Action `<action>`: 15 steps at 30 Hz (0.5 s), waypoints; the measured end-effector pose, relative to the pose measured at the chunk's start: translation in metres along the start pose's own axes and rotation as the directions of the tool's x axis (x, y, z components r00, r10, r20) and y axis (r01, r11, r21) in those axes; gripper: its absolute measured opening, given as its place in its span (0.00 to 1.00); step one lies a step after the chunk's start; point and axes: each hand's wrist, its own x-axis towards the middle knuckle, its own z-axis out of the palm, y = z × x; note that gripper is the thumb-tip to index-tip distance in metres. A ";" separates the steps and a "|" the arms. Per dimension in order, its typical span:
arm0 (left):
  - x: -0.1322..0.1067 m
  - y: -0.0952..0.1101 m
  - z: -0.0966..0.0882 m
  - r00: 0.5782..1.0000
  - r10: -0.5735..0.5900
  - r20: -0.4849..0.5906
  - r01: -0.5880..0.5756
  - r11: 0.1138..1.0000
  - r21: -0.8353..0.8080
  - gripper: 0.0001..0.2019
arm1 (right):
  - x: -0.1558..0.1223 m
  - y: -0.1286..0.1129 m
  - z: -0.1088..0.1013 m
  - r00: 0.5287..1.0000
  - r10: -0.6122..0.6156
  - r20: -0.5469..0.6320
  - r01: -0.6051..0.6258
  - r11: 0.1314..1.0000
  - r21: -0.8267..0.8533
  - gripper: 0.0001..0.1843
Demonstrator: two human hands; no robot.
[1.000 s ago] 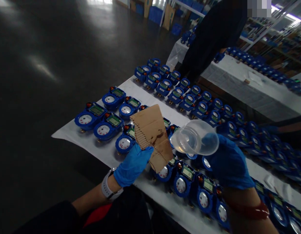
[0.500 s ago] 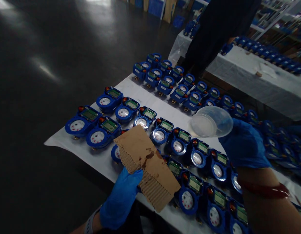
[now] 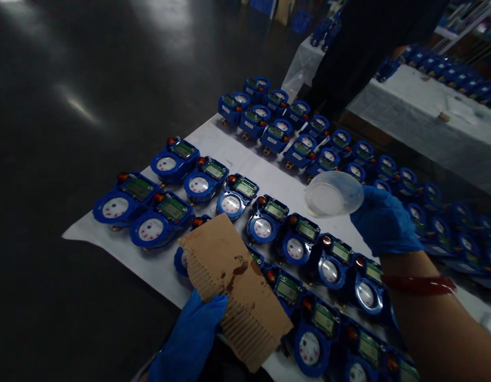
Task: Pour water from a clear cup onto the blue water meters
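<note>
My left hand [image 3: 193, 331], in a blue glove, grips a piece of brown corrugated cardboard [image 3: 225, 260] by its near edge, thumb on top. The cardboard has dark wet-looking stains and hangs over several blue water meters. My right hand [image 3: 384, 220], gloved in blue too, holds a clear plastic cup [image 3: 330, 194] tilted over the table, its pale bottom turned to the left. Water meters with open tops, such as this one [image 3: 235, 196], stand in rows around the cardboard, showing white dials, green circuit boards and small displays.
Beyond the white-covered table [image 3: 219, 140] stand more rows of meters [image 3: 275, 135]. A person in dark clothes [image 3: 364, 53] is at the far side, beside another white-covered table [image 3: 420, 101] with meters. Dark floor [image 3: 70, 159] lies to the left.
The cup and my right hand have shifted slightly left in view. The cardboard sits a little lower and further left, still in my left hand. The view itself has moved a little.
</note>
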 end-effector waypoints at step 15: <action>0.009 0.001 -0.003 0.994 0.008 -0.113 -0.001 0.998 0.059 0.30 | 0.018 0.014 0.022 0.944 -0.323 0.063 0.326 0.943 -0.062 0.12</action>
